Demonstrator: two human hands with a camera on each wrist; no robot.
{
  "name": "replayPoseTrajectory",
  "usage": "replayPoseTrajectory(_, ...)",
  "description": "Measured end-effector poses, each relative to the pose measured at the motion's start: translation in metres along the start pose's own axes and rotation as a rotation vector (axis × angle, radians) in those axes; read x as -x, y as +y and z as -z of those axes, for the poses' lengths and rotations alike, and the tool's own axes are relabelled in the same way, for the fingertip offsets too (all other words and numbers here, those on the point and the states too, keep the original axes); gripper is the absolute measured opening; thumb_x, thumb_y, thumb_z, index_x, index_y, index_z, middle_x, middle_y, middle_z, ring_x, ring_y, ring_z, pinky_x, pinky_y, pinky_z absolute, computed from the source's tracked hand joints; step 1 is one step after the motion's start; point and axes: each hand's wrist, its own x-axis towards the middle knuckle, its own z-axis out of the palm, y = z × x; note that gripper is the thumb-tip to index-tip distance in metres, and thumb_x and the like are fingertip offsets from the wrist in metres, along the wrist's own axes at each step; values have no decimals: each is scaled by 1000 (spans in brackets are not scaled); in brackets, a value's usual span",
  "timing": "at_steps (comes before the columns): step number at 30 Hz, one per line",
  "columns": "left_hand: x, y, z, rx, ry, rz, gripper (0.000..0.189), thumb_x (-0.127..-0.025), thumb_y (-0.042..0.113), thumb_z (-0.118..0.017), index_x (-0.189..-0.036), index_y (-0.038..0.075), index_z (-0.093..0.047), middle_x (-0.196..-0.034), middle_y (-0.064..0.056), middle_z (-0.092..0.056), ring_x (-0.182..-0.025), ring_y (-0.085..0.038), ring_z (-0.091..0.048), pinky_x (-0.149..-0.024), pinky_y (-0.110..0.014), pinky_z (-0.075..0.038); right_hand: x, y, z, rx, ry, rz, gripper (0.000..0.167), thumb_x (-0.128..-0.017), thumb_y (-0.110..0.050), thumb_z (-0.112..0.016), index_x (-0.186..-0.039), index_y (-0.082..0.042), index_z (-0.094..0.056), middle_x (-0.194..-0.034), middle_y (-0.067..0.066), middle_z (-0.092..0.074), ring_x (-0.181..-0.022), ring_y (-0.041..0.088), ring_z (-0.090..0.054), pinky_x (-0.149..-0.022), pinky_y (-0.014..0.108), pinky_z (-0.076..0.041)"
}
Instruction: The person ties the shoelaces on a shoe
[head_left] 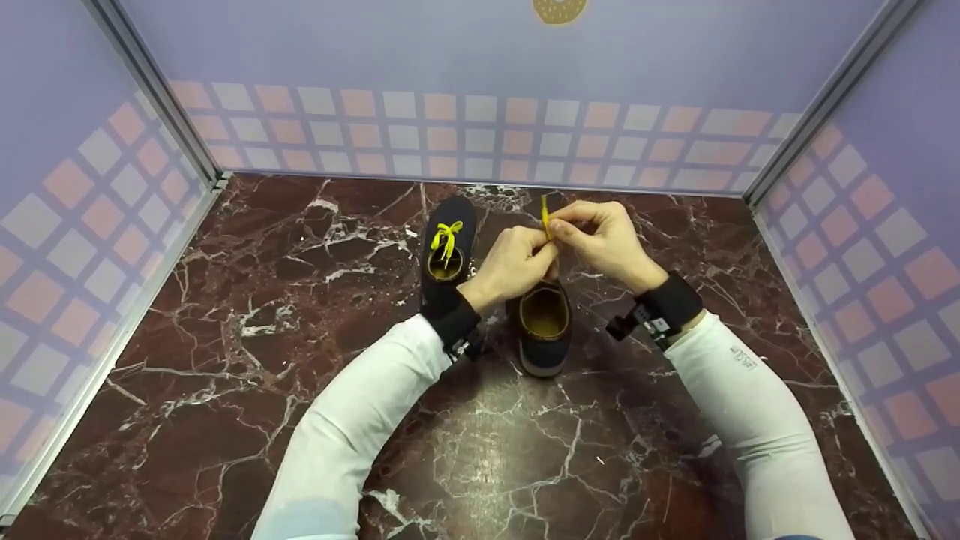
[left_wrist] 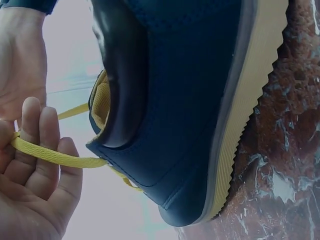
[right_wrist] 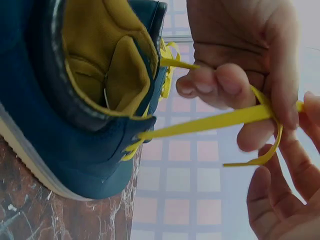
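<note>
Both hands together, just above centre of the head view. Left hand point(head_left: 514, 262): back turned up, fingers bent in, thumb and fingers pinching a yellow lace point(right_wrist: 210, 121). Right hand point(head_left: 604, 238): thumb and forefinger closed on the same lace, its tip poking up between the two hands. Right wrist view: one strand runs taut from the eyelets to the fingers, another crosses it there, a loose end curling below.

The lace belongs to the right-hand shoe point(head_left: 544, 360), dark blue, slightly right of centre in the head view. Stands upright, heel towards the bottom of the frame, mustard lining showing; front part hidden by the hands. Left wrist view: pale sole with a ridged edge.

Second shoe point(head_left: 454, 210) to its left, upright, toe towards the top of the frame, yellow bow point(head_left: 448, 234) tied; left wrist covers the heel area.

Black wristbands with small devices on both arms; white sleeves to the lower edge, lettering on the right one. Counter point(head_left: 225, 420): dark red, white-veined. Lavender wall point(head_left: 420, 45) behind, pink-and-white checks along its base.
</note>
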Motion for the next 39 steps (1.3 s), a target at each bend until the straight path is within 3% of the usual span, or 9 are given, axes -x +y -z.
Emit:
replayPoseTrajectory(5, -1, -2, 2, 5, 25, 24, 44, -114, 22, -60, -79, 5, -80, -78, -13, -81, -61, -2, -57, -60, -17, -41, 6, 1, 7, 21, -39, -151, 20, -108, -4, -70, -120, 5, -84, -109, 23, -85, -71, -1, -66, -63, 14, -51)
replayPoseTrajectory(11, -3, -3, 4, 10, 36, 56, 45, -116, 24, -60, -81, 6, -82, -79, -13, -82, -62, -3, -59, -63, -19, -44, 11, 3, 16, 148, -35, -212, 16, -105, -11, -77, -104, 2, -86, -76, -6, -76, -58, 0, -57, -55, 15, -45)
replayPoseTrajectory(15, -4, -3, 6, 28, 51, 85, 44, -116, 24, -60, -83, 5, -83, -82, -16, -83, -61, -3, -57, -62, -19, -43, 13, 3, 20, 148, -34, -232, 19, -104, -14, -79, -98, 3, -84, -69, -16, -69, -57, -1, -55, -54, 16, -45)
replayPoseTrajectory(21, -5, -2, 8, 22, 72, 129, 36, -114, 24, -64, -92, 4, -84, -87, -17, -85, -61, -3, -59, -61, -17, -42, 16, 3, 22, 123, -50, -280, 22, -104, -15, -79, -97, 5, -83, -67, -17, -67, -58, -1, -54, -55, 16, -43)
replayPoseTrajectory(26, -5, -2, 7, 71, 96, 151, 27, -113, 20, -68, -103, 2, -85, -92, -17, -86, -75, -25, -81, -64, -15, -53, 17, 3, 22, 100, -72, -301, 19, -103, -12, -78, -99, 6, -83, -67, -16, -67, -58, -1, -51, -55, 16, -40)
replayPoseTrajectory(29, -4, -1, 7, 107, 109, 161, 24, -112, 19, -70, -104, 1, -85, -92, -15, -87, -83, -33, -85, -66, -18, -61, 18, 0, 22, 88, -106, -307, 18, -103, -11, -77, -101, 6, -84, -70, -17, -71, -60, -1, -54, -57, 16, -43)
replayPoseTrajectory(34, -4, 1, 7, 104, 120, 175, 20, -110, 19, -73, -104, 4, -86, -91, -11, -87, -80, -25, -85, -67, -21, -62, 20, -2, 21, 91, -189, -312, 18, -103, -10, -76, -103, 5, -84, -79, -17, -78, -68, 1, -63, -64, 16, -51)
replayPoseTrajectory(39, -4, 1, 9, 10, 134, 163, 19, -108, 22, -76, -104, 7, -88, -88, -9, -86, -74, -17, -78, -67, -19, -52, 19, 3, 15, 115, -212, -295, 12, -100, -6, -80, -102, 4, -85, -86, -5, -81, -71, 0, -63, -65, 15, -50)
